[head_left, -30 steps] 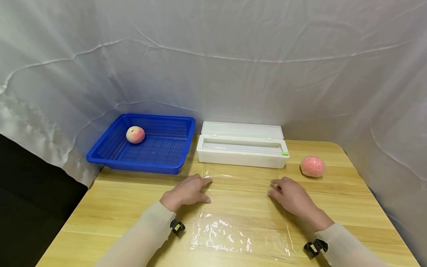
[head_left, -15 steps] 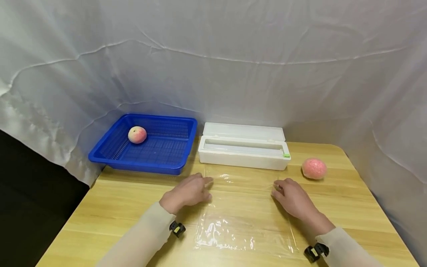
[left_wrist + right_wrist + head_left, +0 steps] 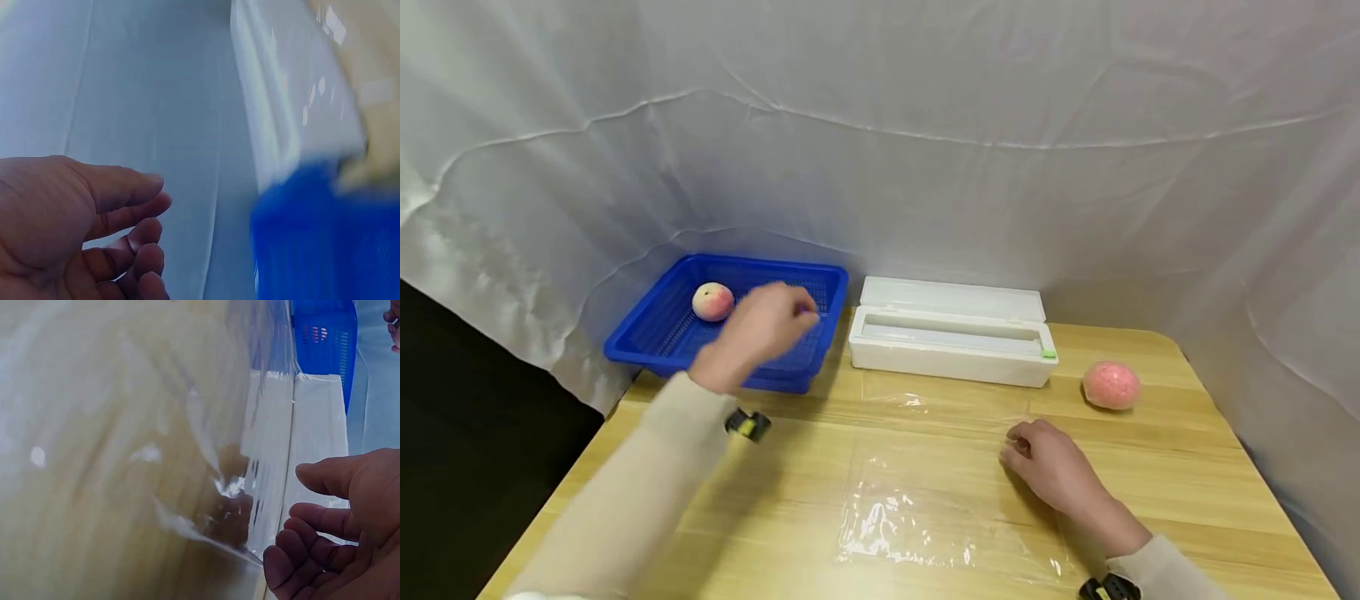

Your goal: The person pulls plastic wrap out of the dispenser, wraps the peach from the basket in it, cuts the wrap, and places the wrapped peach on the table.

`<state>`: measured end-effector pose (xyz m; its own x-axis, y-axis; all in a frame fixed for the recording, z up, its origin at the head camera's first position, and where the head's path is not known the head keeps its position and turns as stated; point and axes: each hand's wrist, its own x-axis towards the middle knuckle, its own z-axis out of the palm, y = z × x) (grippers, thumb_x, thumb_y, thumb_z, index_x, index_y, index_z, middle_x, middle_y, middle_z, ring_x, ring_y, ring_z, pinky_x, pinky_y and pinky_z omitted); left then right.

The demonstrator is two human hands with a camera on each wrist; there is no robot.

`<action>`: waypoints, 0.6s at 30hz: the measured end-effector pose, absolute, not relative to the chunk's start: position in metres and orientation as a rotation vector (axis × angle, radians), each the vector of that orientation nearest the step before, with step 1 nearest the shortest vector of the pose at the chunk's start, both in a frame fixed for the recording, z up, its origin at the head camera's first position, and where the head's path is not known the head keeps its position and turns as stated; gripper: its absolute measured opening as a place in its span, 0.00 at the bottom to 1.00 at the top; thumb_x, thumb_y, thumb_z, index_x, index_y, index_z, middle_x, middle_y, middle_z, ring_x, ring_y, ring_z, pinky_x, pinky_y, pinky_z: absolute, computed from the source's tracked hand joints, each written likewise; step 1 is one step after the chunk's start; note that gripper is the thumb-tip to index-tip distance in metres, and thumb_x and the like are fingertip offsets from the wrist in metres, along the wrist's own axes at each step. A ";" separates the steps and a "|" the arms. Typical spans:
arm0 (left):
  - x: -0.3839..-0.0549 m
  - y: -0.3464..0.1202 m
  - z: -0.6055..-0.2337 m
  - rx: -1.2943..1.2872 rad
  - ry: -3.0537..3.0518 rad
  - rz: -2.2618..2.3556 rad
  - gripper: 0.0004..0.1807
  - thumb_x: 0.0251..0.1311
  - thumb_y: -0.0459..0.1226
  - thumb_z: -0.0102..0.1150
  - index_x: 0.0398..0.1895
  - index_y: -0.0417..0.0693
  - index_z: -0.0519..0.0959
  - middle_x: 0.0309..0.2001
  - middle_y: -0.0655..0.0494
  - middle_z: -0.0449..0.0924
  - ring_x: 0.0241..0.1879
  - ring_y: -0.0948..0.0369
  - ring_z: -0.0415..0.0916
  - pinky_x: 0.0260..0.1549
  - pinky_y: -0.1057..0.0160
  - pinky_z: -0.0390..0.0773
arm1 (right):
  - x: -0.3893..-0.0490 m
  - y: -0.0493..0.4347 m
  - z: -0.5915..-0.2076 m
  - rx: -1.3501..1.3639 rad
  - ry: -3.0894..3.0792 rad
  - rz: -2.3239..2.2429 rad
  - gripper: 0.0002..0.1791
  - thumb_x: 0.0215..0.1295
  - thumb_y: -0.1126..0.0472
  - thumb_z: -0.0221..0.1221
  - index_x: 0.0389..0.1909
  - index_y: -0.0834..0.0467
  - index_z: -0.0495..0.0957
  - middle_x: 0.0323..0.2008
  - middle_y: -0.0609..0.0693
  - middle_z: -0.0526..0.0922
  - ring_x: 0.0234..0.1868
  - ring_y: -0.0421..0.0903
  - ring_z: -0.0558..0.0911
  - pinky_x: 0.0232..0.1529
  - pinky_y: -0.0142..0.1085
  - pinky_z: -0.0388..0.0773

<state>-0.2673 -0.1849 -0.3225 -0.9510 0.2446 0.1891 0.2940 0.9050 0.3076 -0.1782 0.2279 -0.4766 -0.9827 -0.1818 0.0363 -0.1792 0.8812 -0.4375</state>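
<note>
A sheet of clear plastic wrap [image 3: 910, 508] lies on the wooden table, wrinkled and glossy near its front edge. My left hand [image 3: 767, 325] is raised over the blue basket [image 3: 820, 350], fingers loosely bent. The left wrist view shows that same hand [image 3: 94, 231] with nothing in it. At the wrap's right edge is my right hand [image 3: 1056, 467], its fingers loosely bent. In the right wrist view a corner of the wrap meets the fingertips of this hand [image 3: 337, 531], while thumb and index finger stand apart. A peach [image 3: 712, 302] sits in the basket, left of my left hand.
Behind the wrap stands a white wrap dispenser box [image 3: 955, 367], lid up, with a green tab at its right end. A pink foam-like ball [image 3: 1111, 385] lies to its right on the table [image 3: 1210, 500]. A pale curtain [image 3: 955, 192] hangs behind.
My left hand has left the wrap's left edge and moved up and left over the basket. My right hand stays by the right edge, shifted slightly nearer.
</note>
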 end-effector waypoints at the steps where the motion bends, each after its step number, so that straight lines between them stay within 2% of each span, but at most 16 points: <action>1: -0.276 -0.197 -0.317 -0.360 -2.934 -0.493 0.13 0.73 0.43 0.60 0.52 0.48 0.88 0.51 0.48 0.88 0.53 0.46 0.83 0.55 0.42 0.80 | -0.178 0.228 -0.477 -0.286 3.034 -0.698 0.13 0.70 0.57 0.67 0.47 0.62 0.84 0.35 0.49 0.79 0.35 0.45 0.76 0.40 0.43 0.77; 4: -0.302 -0.232 -0.305 -0.212 -2.968 -0.475 0.15 0.75 0.41 0.55 0.55 0.45 0.85 0.54 0.44 0.85 0.51 0.43 0.81 0.52 0.41 0.79 | -0.176 0.228 -0.479 -0.274 3.022 -0.688 0.11 0.70 0.57 0.67 0.45 0.60 0.84 0.33 0.48 0.77 0.34 0.45 0.73 0.38 0.42 0.74; 6: -0.317 -0.252 -0.303 -0.152 -2.991 -0.459 0.15 0.75 0.40 0.53 0.53 0.44 0.84 0.50 0.43 0.84 0.46 0.45 0.79 0.46 0.43 0.79 | -0.175 0.228 -0.481 -0.265 3.019 -0.692 0.11 0.70 0.57 0.67 0.45 0.60 0.84 0.34 0.48 0.77 0.34 0.45 0.73 0.38 0.42 0.73; 8: -0.328 -0.271 -0.305 -0.104 -3.015 -0.458 0.11 0.74 0.38 0.51 0.43 0.44 0.83 0.40 0.47 0.80 0.38 0.48 0.74 0.38 0.48 0.75 | -0.173 0.228 -0.483 -0.258 3.020 -0.703 0.11 0.70 0.57 0.67 0.47 0.60 0.85 0.35 0.47 0.79 0.35 0.45 0.74 0.39 0.43 0.76; 10: -0.337 -0.287 -0.311 -0.068 -3.057 -0.467 0.11 0.71 0.35 0.49 0.31 0.45 0.78 0.29 0.51 0.71 0.30 0.52 0.65 0.30 0.51 0.68 | -0.169 0.227 -0.486 -0.248 3.014 -0.712 0.12 0.70 0.57 0.68 0.47 0.60 0.85 0.37 0.47 0.81 0.36 0.44 0.76 0.41 0.44 0.78; 13: -0.345 -0.307 -0.324 0.026 -3.144 -0.503 0.13 0.67 0.34 0.47 0.22 0.50 0.69 0.25 0.54 0.61 0.28 0.53 0.61 0.28 0.51 0.63 | -0.162 0.225 -0.490 -0.219 3.003 -0.717 0.12 0.70 0.56 0.68 0.48 0.59 0.86 0.38 0.47 0.82 0.37 0.42 0.78 0.43 0.45 0.81; 15: -0.347 -0.316 -0.332 0.104 -3.216 -0.525 0.11 0.67 0.36 0.47 0.24 0.50 0.69 0.28 0.51 0.64 0.31 0.50 0.65 0.30 0.48 0.66 | -0.158 0.225 -0.491 -0.210 3.000 -0.715 0.12 0.70 0.56 0.68 0.48 0.59 0.86 0.38 0.47 0.83 0.37 0.42 0.79 0.43 0.45 0.81; 16: -0.347 -0.320 -0.336 0.116 -3.254 -0.509 0.09 0.68 0.37 0.48 0.29 0.48 0.74 0.33 0.46 0.70 0.37 0.46 0.70 0.35 0.45 0.70 | -0.156 0.224 -0.491 -0.204 3.001 -0.712 0.12 0.70 0.56 0.68 0.48 0.59 0.86 0.38 0.47 0.82 0.37 0.41 0.79 0.43 0.45 0.81; 18: -0.347 -0.325 -0.342 0.121 -3.331 -0.472 0.13 0.70 0.39 0.49 0.47 0.44 0.81 0.51 0.36 0.77 0.53 0.39 0.73 0.47 0.36 0.75 | -0.153 0.224 -0.491 -0.202 3.007 -0.705 0.12 0.70 0.56 0.68 0.47 0.59 0.86 0.37 0.46 0.82 0.37 0.41 0.78 0.42 0.44 0.80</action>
